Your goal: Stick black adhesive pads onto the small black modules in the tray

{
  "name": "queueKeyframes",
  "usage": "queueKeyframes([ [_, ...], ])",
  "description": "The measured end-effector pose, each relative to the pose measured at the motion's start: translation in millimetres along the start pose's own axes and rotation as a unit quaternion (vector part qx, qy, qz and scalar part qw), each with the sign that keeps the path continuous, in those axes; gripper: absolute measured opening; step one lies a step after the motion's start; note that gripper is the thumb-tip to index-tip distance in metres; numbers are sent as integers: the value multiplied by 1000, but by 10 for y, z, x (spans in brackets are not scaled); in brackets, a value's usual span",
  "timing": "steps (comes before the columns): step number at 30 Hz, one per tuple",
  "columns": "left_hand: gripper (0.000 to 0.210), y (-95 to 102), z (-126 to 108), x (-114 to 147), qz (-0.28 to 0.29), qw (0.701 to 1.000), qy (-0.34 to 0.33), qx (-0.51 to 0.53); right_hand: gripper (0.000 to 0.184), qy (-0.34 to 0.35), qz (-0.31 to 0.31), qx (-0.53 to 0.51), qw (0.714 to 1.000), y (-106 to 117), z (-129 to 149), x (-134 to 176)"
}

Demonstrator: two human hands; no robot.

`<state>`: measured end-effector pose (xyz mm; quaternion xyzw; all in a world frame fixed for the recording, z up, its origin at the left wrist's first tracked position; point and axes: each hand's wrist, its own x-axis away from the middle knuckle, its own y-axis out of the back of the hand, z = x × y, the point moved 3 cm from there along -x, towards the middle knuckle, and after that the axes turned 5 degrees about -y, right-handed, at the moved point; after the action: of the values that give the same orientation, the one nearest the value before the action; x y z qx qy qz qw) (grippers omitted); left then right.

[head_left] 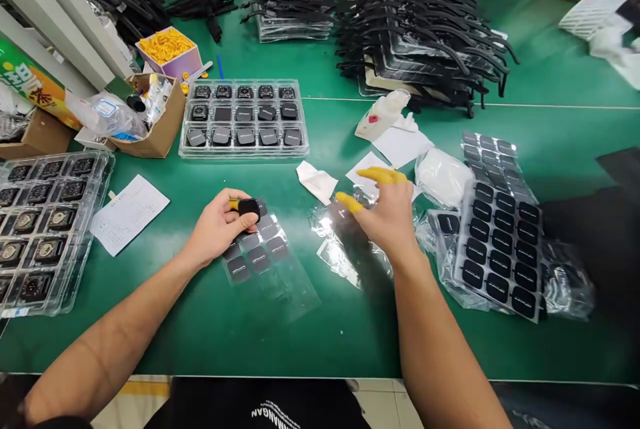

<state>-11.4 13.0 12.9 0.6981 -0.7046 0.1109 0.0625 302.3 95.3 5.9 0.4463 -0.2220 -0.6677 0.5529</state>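
Observation:
My left hand [220, 226] is closed on a small black smartwatch body [249, 210], its dark glossy face turned up between thumb and fingers. A yellow finger cot shows behind it. Just below lies a clear sheet of dark square film stickers [259, 259] with white lettering, partly covered by that hand. My right hand [387, 212] hovers with thumb and forefinger spread, both in yellow finger cots, nothing visible between them. Under it are shiny clear plastic films [345, 252] and a crumpled white wipe [317, 182].
A clear tray [305, 142] of watches stands ahead, another watch tray [70, 296] at left. Sticker sheets [501, 242] lie on plastic bags at right. A box of yellow finger cots [175, 62] and a stack of black-strapped pieces [415, 36] stand further back. Other people sit opposite.

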Motion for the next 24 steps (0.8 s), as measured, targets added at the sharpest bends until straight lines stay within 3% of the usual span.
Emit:
queueKeyframes([
  [3,53,-49,30,-3,23,1000,-13,-4,39,57,17,8,998,-252,101,-68],
  [6,63,-82,40,10,49,999,-10,14,31,60,60,12,996,-349,285,-43],
  [9,72,-90,54,18,63,998,8,28,24,97,73,-110,986,-274,614,128],
  [11,64,-96,71,21,68,998,8,13,18,147,87,-192,966,-250,883,275],
  [13,54,-109,87,22,72,997,-13,-6,17,176,103,-208,957,-299,1082,378],
  [19,62,-128,131,15,51,997,-27,-46,22,93,36,-125,987,-402,1043,401],
  [24,44,-156,119,10,47,995,-59,-59,16,127,65,-170,975,-443,1128,471],
])
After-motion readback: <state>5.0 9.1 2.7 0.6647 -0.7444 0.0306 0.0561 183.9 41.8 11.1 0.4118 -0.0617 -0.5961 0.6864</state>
